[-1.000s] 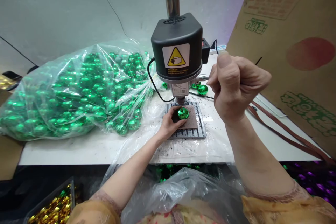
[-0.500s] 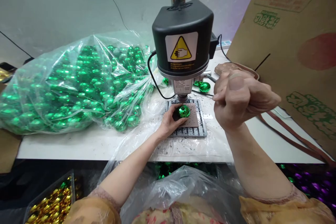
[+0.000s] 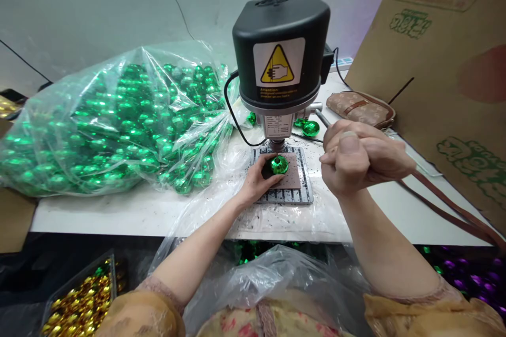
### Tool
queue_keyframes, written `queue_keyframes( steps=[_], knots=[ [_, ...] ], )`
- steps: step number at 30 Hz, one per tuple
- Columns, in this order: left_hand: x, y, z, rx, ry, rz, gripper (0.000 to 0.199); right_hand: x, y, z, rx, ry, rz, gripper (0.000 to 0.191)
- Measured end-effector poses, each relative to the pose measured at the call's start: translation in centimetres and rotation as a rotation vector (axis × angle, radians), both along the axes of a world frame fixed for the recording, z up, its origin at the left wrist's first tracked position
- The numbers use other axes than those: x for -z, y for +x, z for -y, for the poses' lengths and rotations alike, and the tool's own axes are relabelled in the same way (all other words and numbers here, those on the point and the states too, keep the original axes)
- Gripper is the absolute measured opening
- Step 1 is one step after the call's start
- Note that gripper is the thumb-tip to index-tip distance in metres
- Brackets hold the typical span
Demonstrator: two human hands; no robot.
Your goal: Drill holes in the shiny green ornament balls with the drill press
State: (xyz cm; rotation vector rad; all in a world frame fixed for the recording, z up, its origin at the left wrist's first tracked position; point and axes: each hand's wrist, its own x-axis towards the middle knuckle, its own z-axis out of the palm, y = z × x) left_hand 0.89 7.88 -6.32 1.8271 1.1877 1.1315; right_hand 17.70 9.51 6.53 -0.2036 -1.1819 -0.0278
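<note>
green faceted ball (image 3: 280, 165) on brown pad (image 3: 293, 178), under drill press (image 3: 281, 58); left hand (image 3: 258, 183) clamped on it. right hand (image 3: 356, 157) closed round the lever (image 3: 323, 118) (plastic bag (image 3: 59, 101) of more green balls (image 3: 150, 110) to the left).

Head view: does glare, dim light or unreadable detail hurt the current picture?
Head view: bright streaks cross the clear bag; same view, the finest print on the warning label is unreadable; head view again, it is dark under the tabletop; also head view, the green ball has glints, yet it and the left hand are easy to make out.
</note>
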Motion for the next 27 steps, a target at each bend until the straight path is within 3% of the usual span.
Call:
queue_keyframes(
  steps=[5,13,16,21,24,26,27],
  knots=[
    [-0.1,0.1,0.0,-0.009,-0.016,0.004,0.056,0.4,0.2,-0.2,0.03,0.025,0.022,0.045],
    [-0.2,0.2,0.3,-0.053,-0.014,-0.013,0.054,2.1,0.6,0.2,-0.032,0.026,0.108,0.041],
    [-0.3,0.4,0.2,-0.063,-0.009,-0.021,0.053,0.4,0.2,0.6,-0.039,-0.038,0.031,0.043],
    [-1.1,1.1,1.1,-0.196,0.06,-0.058,0.045,-5.0,-0.4,0.2,-0.156,-0.224,-0.096,0.039],
    [-1.8,0.6,4.1,-0.318,0.115,-0.116,0.038,-6.5,-0.2,-0.2,-0.175,-0.291,-0.074,0.039],
    [-2.0,-0.6,7.3,-0.271,0.103,-0.21,0.039,-6.6,0.0,-0.3,-0.179,-0.312,-0.067,0.039],
    [-2.1,-1.3,9.0,-0.187,0.085,-0.282,0.041,-6.5,0.0,-0.3,-0.179,-0.308,-0.067,0.038]
  ],
)
